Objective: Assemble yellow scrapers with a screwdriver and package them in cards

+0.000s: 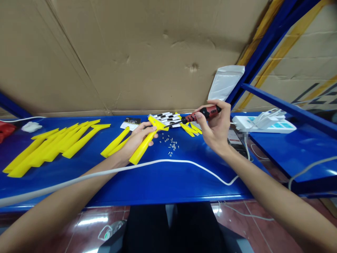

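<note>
My left hand [140, 135] is closed around a yellow plastic scraper [143, 149], its wide head tilted up and away from me. In my right hand [217, 128] is a red and black screwdriver [204, 114], held nearly level. Its thin shaft points left and its tip reaches the scraper near the head; whether it sits in a screw I cannot tell. Small screws and nuts [172, 146] lie scattered on the blue table just below the tool. Two more yellow handles [116, 142] rest beside my left wrist.
Several yellow scraper handles [52, 147] lie in a row at the left. Behind my hands are black-and-white markers or blades [168, 116] and small yellow pieces [188, 129]. A white cable [163, 161] crosses the front of the table [168, 186]. A power strip [265, 123] sits at right.
</note>
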Demonstrator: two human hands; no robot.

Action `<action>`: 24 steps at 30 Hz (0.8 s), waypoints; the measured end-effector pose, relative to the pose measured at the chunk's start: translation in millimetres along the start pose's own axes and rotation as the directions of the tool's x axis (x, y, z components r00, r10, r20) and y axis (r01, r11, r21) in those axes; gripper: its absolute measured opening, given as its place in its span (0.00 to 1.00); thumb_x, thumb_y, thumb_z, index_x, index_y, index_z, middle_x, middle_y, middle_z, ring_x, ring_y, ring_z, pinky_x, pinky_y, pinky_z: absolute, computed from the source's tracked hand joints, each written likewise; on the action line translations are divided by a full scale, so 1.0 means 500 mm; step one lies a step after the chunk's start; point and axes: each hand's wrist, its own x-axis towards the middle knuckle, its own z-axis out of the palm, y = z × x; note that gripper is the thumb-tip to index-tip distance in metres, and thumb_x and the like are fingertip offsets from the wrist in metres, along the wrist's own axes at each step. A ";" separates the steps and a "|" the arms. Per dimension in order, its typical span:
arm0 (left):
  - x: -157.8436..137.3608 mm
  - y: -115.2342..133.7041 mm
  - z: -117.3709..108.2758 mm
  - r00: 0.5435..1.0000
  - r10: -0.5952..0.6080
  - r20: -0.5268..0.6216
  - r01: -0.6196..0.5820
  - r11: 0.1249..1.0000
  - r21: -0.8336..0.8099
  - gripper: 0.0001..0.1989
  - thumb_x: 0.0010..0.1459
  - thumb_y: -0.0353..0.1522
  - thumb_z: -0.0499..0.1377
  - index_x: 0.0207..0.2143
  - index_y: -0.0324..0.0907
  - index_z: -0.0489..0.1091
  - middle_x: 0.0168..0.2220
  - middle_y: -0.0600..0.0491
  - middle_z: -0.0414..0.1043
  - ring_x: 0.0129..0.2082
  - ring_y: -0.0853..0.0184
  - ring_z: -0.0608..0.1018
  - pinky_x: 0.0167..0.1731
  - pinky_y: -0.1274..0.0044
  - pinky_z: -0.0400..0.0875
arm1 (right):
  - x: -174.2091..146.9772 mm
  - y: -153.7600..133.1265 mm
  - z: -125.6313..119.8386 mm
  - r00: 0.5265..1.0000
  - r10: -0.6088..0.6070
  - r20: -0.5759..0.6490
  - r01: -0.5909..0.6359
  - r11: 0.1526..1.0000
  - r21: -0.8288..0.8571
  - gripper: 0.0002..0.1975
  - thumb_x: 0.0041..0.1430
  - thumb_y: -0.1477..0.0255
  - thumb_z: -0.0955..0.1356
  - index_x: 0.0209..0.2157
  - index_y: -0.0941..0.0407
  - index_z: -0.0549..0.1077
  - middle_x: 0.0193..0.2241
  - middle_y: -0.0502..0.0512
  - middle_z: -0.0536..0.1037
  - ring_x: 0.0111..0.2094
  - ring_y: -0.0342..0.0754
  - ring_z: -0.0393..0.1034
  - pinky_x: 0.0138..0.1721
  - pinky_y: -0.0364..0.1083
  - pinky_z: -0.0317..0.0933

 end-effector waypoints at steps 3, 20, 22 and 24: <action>-0.001 0.000 -0.003 1.000 -0.020 0.008 0.020 1.000 -0.007 0.15 0.64 0.29 0.70 0.50 0.43 0.69 0.36 0.51 0.80 0.22 0.74 0.76 0.17 0.85 0.66 | 0.000 0.010 -0.001 0.997 -0.073 0.012 0.072 0.997 0.010 0.23 0.73 0.53 0.71 0.63 0.44 0.65 0.42 0.58 0.81 0.46 0.60 0.82 0.54 0.67 0.75; 0.011 -0.009 -0.009 0.999 -0.015 -0.043 0.015 1.000 -0.008 0.15 0.64 0.27 0.69 0.51 0.41 0.71 0.43 0.47 0.82 0.27 0.72 0.80 0.16 0.86 0.67 | 0.001 0.020 0.001 0.973 -0.084 0.214 0.022 0.960 0.278 0.43 0.71 0.55 0.73 0.78 0.37 0.49 0.62 0.59 0.77 0.53 0.56 0.82 0.62 0.62 0.77; 0.009 -0.006 -0.006 0.999 -0.022 -0.050 0.022 1.000 0.005 0.15 0.64 0.28 0.69 0.52 0.41 0.71 0.43 0.47 0.82 0.26 0.73 0.79 0.16 0.86 0.67 | -0.001 0.020 0.004 0.978 -0.068 0.200 0.006 0.955 0.296 0.42 0.71 0.55 0.73 0.77 0.37 0.51 0.61 0.58 0.78 0.53 0.56 0.83 0.61 0.63 0.78; 0.009 -0.005 -0.005 0.998 -0.024 -0.057 0.025 1.000 0.014 0.15 0.65 0.27 0.68 0.52 0.41 0.71 0.43 0.47 0.81 0.26 0.73 0.79 0.15 0.86 0.66 | -0.003 0.018 0.006 0.982 -0.066 0.175 0.011 0.955 0.297 0.41 0.70 0.54 0.74 0.76 0.37 0.54 0.57 0.57 0.79 0.52 0.57 0.83 0.60 0.64 0.79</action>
